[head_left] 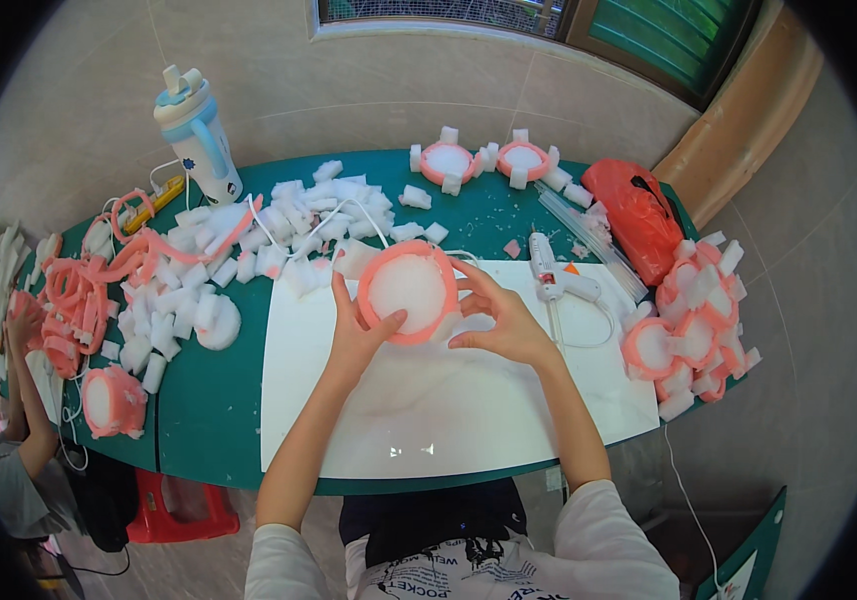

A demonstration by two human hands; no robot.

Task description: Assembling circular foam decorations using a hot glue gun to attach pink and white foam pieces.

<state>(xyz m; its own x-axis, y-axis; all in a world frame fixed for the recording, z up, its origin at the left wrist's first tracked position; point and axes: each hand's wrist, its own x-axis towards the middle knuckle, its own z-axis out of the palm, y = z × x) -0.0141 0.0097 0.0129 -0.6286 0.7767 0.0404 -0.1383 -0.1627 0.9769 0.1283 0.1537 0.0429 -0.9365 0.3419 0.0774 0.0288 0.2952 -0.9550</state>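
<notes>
The person at the table (209,425) has a round white piece with a pink rim (409,283) raised in front of them, over the far part of a glossy white board (469,400) that reaches toward the near edge. Their left hand (354,335) is clamped on its left side, thumb laid across the white face; the right hand (504,325) curves round the right side, thumb and fingers apart, though I cannot tell how firmly they touch. Just right of it a white glue gun (549,265) lies across the board's far edge. A red plastic bag (629,215) sits by the table's far right corner, with a heap of pink-rimmed pieces (694,325) along the right edge. Two similar rings (448,160) stand near the far edge. Leftward spread loose white blocks (339,205), a pale bottle (199,140) at the far left, and pink strips (74,285) toward the left edge, where a co-worker's hand (24,320) shows.
</notes>
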